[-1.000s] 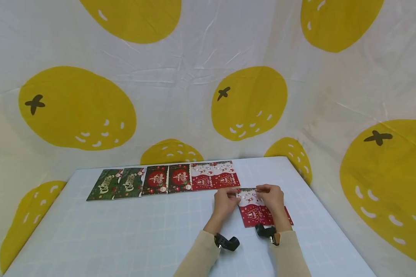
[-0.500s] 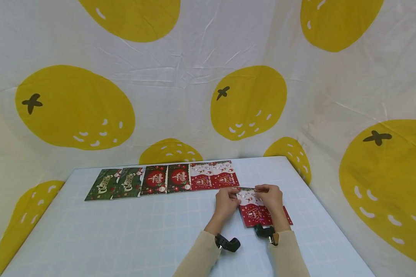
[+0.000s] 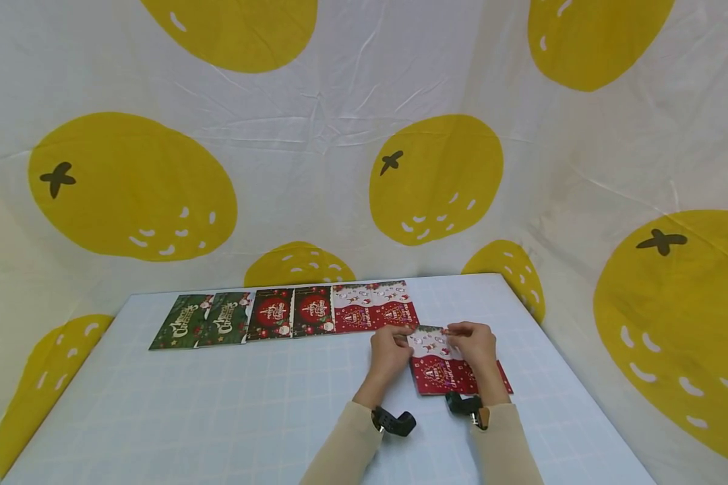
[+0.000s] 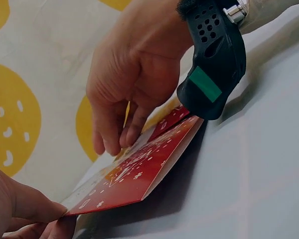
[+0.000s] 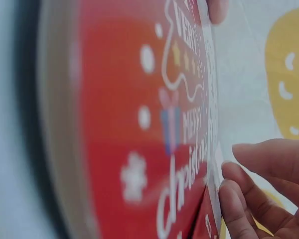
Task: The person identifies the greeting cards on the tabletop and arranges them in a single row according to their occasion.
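In the head view my left hand (image 3: 391, 351) pinches the upper left corner of a red and white Christmas card (image 3: 432, 374). The left wrist view shows this card (image 4: 132, 172) tilted, its near edge raised over a shadow on the table. Right beside it, a second Christmas card (image 3: 505, 378) of the same red lies mostly hidden under my right hand and wrist. My right hand (image 3: 474, 345) is at the cards' far edge, fingers bent downward. In the right wrist view its fingertips (image 5: 230, 196) rest at the card edge, and the thumb stands apart from them.
Along the table's back runs a row of Christmas cards: two green (image 3: 224, 320), two dark red with a round emblem (image 3: 271, 315), two red and white (image 3: 373, 313). A white cloth (image 3: 315, 195) with yellow fruit hangs behind and beside the pale checked table (image 3: 218, 411).
My left hand has shifted slightly left and away from me, drawing its card along, so more of the neighbouring card shows. My right hand has stayed nearly in place.
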`<state>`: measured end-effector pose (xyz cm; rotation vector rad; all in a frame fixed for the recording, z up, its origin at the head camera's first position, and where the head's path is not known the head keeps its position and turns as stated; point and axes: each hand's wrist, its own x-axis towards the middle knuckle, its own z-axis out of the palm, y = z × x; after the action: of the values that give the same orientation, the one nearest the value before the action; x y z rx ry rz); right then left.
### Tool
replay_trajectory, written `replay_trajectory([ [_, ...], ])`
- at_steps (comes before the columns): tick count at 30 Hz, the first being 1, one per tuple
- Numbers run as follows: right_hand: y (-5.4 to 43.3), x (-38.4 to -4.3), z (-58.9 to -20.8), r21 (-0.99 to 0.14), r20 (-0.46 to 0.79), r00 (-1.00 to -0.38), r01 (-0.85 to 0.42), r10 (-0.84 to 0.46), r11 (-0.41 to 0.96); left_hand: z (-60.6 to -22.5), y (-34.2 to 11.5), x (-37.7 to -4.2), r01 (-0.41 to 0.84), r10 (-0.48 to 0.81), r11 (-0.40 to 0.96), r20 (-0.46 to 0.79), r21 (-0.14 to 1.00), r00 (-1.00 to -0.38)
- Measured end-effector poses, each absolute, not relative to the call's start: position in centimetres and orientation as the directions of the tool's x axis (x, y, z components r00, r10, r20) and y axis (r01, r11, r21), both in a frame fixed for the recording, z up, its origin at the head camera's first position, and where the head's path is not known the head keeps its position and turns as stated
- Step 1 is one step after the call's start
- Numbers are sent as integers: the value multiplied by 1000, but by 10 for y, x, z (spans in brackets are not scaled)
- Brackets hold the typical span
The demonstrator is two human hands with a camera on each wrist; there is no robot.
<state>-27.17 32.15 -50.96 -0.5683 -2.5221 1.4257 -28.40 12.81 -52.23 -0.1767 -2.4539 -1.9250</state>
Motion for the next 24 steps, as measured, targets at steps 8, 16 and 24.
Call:
replay_trajectory([
  [8, 323, -271, -507, -867, -34, -916, 225, 399, 444, -520, 124, -286, 94, 72, 215, 80, 972, -994],
  [16, 323, -270, -504, -902, -72, -928, 216, 365, 373, -517, 122, -289, 36, 61, 180, 26, 983, -998],
  [24, 322, -271, -505, -916, -127, -938, 236, 324, 325, -514, 119, -289, 36, 49, 155, 29, 987, -998],
])
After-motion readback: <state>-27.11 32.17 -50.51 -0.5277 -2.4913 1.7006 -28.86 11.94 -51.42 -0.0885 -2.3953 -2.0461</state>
